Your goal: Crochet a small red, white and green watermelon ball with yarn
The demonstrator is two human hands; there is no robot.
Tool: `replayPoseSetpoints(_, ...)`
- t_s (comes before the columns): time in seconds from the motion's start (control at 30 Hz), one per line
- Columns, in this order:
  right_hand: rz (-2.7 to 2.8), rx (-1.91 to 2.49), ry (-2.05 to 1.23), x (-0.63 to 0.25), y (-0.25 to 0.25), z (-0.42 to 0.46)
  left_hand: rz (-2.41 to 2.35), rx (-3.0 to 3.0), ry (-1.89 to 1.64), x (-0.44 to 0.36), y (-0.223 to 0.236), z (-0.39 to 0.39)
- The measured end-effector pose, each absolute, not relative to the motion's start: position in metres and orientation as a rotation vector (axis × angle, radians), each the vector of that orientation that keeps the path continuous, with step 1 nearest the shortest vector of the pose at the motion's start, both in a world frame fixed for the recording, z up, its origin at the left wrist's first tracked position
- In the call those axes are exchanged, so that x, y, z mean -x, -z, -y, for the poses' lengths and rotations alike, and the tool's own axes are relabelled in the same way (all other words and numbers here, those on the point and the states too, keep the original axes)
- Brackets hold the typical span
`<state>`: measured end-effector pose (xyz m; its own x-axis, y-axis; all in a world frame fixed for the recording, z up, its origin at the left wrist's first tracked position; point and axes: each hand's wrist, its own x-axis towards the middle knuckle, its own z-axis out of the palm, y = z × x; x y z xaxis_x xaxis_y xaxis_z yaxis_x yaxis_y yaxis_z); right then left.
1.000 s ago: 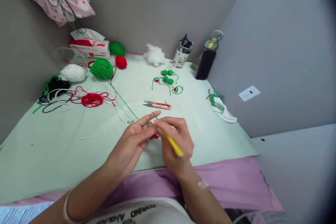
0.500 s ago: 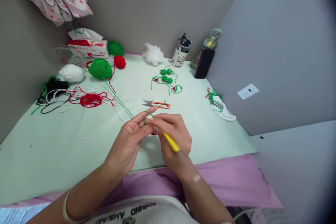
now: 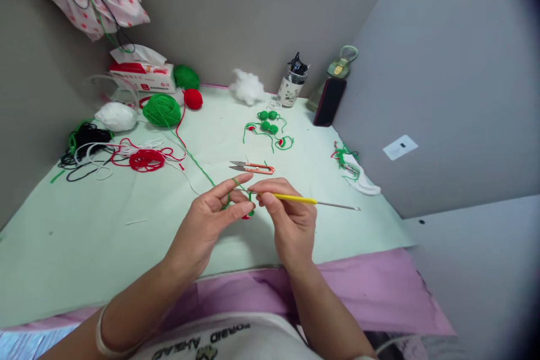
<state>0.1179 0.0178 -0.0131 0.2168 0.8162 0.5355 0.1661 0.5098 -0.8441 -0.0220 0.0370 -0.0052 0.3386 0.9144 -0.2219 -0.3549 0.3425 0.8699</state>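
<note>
My right hand (image 3: 293, 214) is closed round the yellow grip of a crochet hook (image 3: 295, 198), whose bare metal end points right. The hook's other tip reaches to the fingers of my left hand (image 3: 215, 216). Between its thumb and fingers, my left hand pinches a small red and green crochet piece (image 3: 248, 216), mostly hidden by the thumb. Green yarn (image 3: 198, 163) runs from the large green ball (image 3: 161, 110) to the left hand and loops over its raised index finger. Just beyond the hands lie orange thread snips (image 3: 252, 167).
Small green crocheted balls (image 3: 269, 126) and white stuffing (image 3: 247, 88) lie farther back. Tangled red cord (image 3: 146, 160), black cord (image 3: 87, 140) and a white ball (image 3: 116, 116) are at left. A cup (image 3: 291, 87), phone (image 3: 329, 102) and yarn scraps (image 3: 348, 163) are at right.
My right hand has turned, swinging the crochet hook from pointing down toward me to lying nearly level to the right. More of the green stitch at my left fingertips shows.
</note>
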Motion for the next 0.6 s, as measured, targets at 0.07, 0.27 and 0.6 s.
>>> replayPoseSetpoints(0.07,1.329,0.972,-0.490,-0.119,0.016,-0.018,-0.811,-0.822,-0.924,0.022,0.006,-0.037)
replayPoseSetpoints(0.27,1.316,1.055,-0.298,-0.127,0.018,-0.025,-0.809,-0.805,-0.843,0.022,0.007,-0.036)
replayPoseSetpoints(0.6,1.096,0.940,-0.671,-0.132,0.013,-0.014,-0.849,-0.604,-1.006,0.026,0.006,-0.043)
